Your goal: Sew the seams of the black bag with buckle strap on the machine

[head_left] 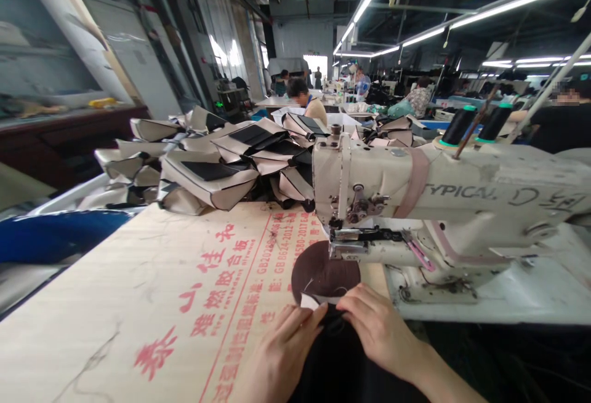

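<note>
Both hands are close together at the front edge of the board, pinching a small piece of off-white and black material. My left hand grips its left side with thumb and fingers pressed together. On the other side, my right hand pinches the dark edge; the fingers partly hide the piece. Just beyond lies a dark brown rounded pad, with a pale thread across it, below the head of a sewing machine. The machine stands to the right, its needle area not clearly visible.
A plywood board with red printing spreads to the left, a loose thread on it. Sewn beige and black pieces are heaped behind. Two black thread spools top the machine. Several people work farther back.
</note>
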